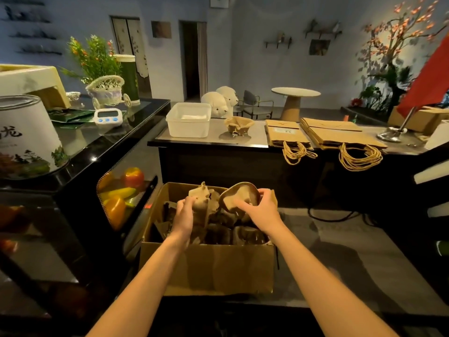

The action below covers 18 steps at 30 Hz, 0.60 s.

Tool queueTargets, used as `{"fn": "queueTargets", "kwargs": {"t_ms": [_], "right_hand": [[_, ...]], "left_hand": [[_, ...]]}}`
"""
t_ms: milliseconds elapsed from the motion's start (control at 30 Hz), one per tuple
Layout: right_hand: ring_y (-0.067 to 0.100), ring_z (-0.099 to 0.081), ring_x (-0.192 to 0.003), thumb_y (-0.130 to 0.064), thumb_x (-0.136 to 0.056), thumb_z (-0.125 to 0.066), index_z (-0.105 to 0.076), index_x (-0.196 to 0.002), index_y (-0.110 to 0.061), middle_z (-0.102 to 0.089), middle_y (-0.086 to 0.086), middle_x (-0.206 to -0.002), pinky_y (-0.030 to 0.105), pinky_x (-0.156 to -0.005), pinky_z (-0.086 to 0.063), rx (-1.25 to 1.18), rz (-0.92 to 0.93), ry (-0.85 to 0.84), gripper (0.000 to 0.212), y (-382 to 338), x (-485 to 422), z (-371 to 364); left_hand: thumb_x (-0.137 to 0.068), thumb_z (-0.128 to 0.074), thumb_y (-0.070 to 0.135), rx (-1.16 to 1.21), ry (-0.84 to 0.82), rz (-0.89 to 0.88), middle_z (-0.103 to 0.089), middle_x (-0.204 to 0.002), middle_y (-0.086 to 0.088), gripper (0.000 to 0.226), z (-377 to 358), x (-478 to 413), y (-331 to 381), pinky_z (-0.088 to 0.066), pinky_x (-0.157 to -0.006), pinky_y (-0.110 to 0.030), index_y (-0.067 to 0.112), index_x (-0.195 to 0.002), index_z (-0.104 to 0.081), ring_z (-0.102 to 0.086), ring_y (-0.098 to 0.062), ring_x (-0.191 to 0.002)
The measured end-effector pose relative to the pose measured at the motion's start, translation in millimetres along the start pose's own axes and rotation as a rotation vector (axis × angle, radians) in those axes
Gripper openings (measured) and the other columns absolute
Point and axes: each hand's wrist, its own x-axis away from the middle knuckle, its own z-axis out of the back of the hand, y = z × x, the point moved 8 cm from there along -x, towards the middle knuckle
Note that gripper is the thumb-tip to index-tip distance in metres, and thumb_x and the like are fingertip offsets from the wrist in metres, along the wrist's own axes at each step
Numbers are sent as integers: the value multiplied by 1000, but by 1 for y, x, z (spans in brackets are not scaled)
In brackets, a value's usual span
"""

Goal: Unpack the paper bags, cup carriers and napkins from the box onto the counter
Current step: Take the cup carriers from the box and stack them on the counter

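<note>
Head view: the left grip (185, 211) clasps a cup carrier (201, 199) above the floor box (206, 266); the right grip (258, 207) clasps a second carrier (239, 195). Beyond, the table (257, 139) bears a plastic tub (188, 120), a lone carrier (239, 125) and paper bags (340, 135).

There is one cardboard box (206, 268). Two stacks of paper bags lie out: a smaller stack (286, 132) and a larger stack (340, 136). One cup carrier (239, 125) stands alone. The left hand (185, 211) holds a second carrier (202, 199), and the right hand (257, 206) holds a third carrier (240, 197). There are also one plastic tub (188, 120), one timer (107, 117) and two plush sheep (216, 104).
</note>
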Motion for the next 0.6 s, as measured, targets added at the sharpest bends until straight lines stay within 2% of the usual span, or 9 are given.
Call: {"fn": "queueTargets", "kwargs": {"t_ms": [100,167,267,333,400,500,600], "right_hand": [[16,-48,-119,-60,-74,-80,-28,-139,-27,-43,-5,-130,41,-103,-49,-23,4,14,89,1,5,-10],[18,-48,-124,-64,-71,-81,-29,-139,-27,-44,-4,-136,42,-106,-48,12,30,26,93,4,6,-19],[15,-49,-124,-62,-70,-83,-38,-134,-28,-47,-5,-135,43,-106,-49,42,70,36,85,3,7,-30],[13,-49,-122,-59,-71,-83,-43,-131,-29,-46,-7,-134,37,-105,-50,62,116,-6,79,-2,10,-38],[12,-42,-128,-57,-79,-78,-45,-137,-27,-38,-8,-141,27,-105,-40,129,172,-125,74,-8,13,-48],[11,-30,-140,-51,-93,-64,-58,-130,-27,-32,-9,-153,25,-109,-25,195,247,-208,44,-14,16,-52],[10,-31,-140,-44,-93,-68,-66,-112,-33,-36,-10,-151,32,-113,-27,127,260,-175,22,-16,13,-44]], "left_hand": [[-103,-25,60,232,-165,57,-72,-121,-14,68,-15,3,2,-51,-103,-50,13,-122,-70,-63,-31,-119],[-106,-20,57,283,-208,92,-72,-122,-15,70,-19,2,-3,-48,-106,-51,12,-124,-71,-61,-33,-123],[-106,-23,59,274,-195,139,-74,-119,-13,69,-21,4,-13,-51,-100,-46,13,-125,-70,-61,-33,-122],[-105,-26,61,273,-193,138,-74,-119,-11,66,-22,4,-16,-50,-104,-49,17,-124,-71,-62,-31,-121],[-105,-27,61,290,-216,118,-73,-123,-7,61,-25,4,-13,-51,-104,-50,21,-128,-68,-63,-28,-122],[-107,-30,56,309,-218,100,-73,-122,-6,57,-27,5,-6,-54,-99,-45,20,-129,-67,-64,-27,-121],[-107,-32,51,328,-194,95,-74,-119,-10,53,-27,3,-7,-52,-101,-45,17,-123,-70,-65,-30,-119]]}}
